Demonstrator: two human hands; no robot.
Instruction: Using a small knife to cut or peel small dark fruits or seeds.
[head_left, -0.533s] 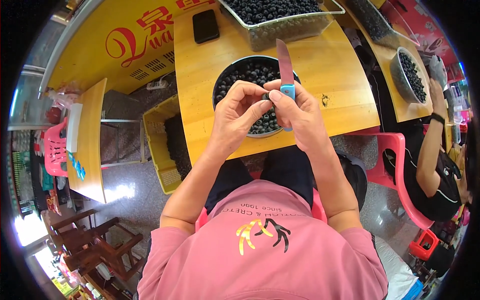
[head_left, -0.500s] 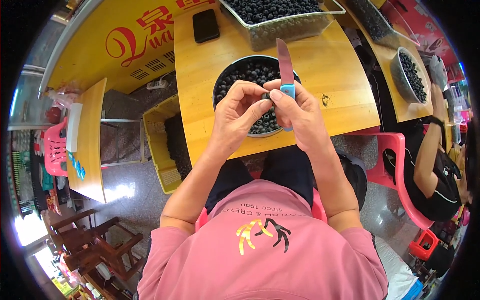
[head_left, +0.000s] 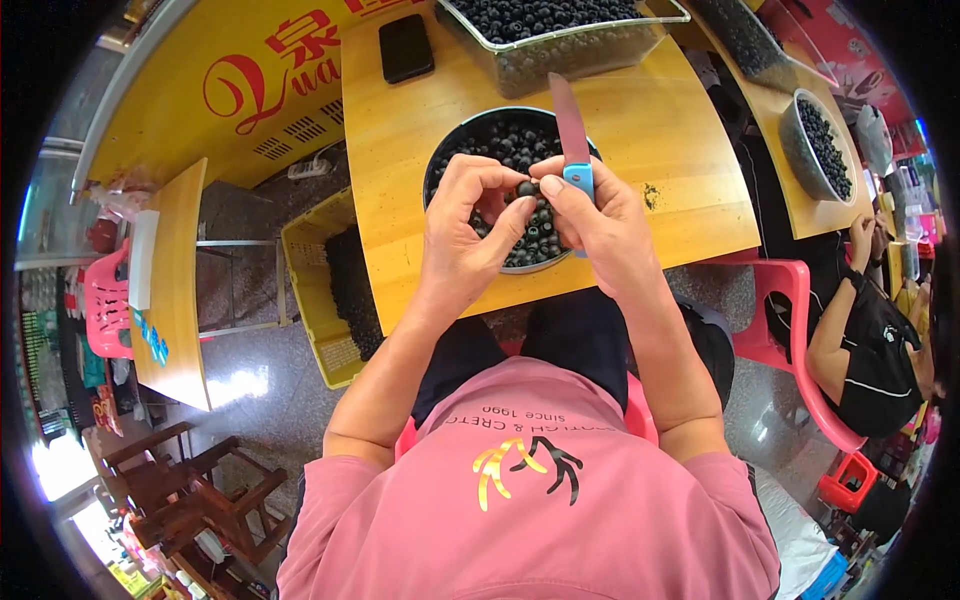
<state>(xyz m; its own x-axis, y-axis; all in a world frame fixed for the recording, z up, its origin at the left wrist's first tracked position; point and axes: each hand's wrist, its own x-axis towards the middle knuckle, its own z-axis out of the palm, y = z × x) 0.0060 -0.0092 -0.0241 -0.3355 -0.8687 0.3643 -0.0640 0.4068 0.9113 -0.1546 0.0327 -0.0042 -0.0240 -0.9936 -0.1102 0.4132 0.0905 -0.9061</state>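
Over a round bowl [head_left: 437, 147] of small dark round fruits, my two hands come close together. My left hand [head_left: 472, 225] pinches one dark fruit [head_left: 527, 188] between thumb and fingertips. A knife [head_left: 570, 125] with a blue handle is gripped in my right hand [head_left: 600, 215], its blade pointing up and away from me. The thumb of my right hand lies close beside the pinched fruit; whether it touches is hard to tell. Under my hands, more of the fruits [head_left: 515, 150] fill the bowl, partly hidden by my fingers.
On the wooden table [head_left: 670, 140], a clear tub [head_left: 535, 75] of dark fruits stands beyond the bowl, with a black phone [head_left: 406, 49] to its left. A yellow crate [head_left: 310, 240] is at the left. At right, another person's arm [head_left: 835, 310] is near a second bowl [head_left: 800, 150] and a pink chair [head_left: 800, 310].
My hands have drawn slightly apart around the fruit, with my left fingers more open. The knife stays in my right hand. The other person's arm at right has lowered.
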